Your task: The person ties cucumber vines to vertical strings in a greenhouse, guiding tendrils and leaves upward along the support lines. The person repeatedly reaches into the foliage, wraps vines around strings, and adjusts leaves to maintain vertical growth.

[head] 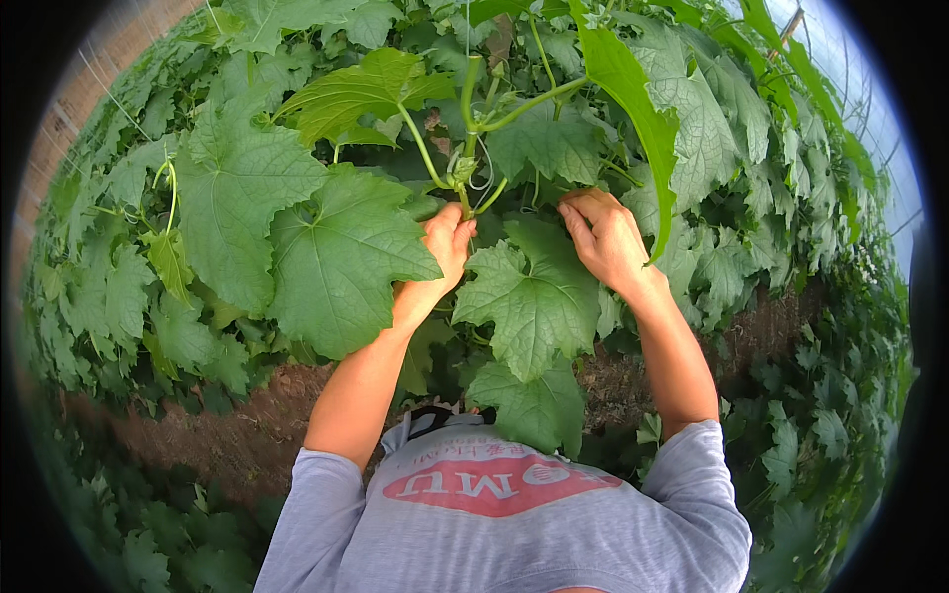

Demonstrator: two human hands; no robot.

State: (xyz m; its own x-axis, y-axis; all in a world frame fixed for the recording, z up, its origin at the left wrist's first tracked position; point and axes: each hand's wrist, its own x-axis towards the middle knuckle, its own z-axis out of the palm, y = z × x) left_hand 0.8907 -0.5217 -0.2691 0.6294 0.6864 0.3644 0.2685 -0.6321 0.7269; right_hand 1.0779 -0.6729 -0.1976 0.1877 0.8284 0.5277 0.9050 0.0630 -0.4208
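Observation:
A thick green vine stem (466, 169) rises in front of me, with leaf stalks and small buds branching from it. My left hand (447, 239) pinches this stem low down between thumb and fingers, just under a node. Around the stem runs a thin white string (489, 164), which hangs in a loose loop on its right side. To the right, my right hand (604, 233) is among the leaves with its thumb and fingertips drawn together; whether anything thin is between them cannot be made out. A broad lobed leaf (530, 293) hangs between my hands, and another large leaf (345, 256) partly covers my left wrist.
Dense vine foliage (230, 185) surrounds both arms. One bright leaf (641, 118) arches down near my right forearm. Brown soil (222, 437) shows between plant rows. Support strings (111, 93) stand at the far left, with pale translucent sheeting (875, 111) at the upper right.

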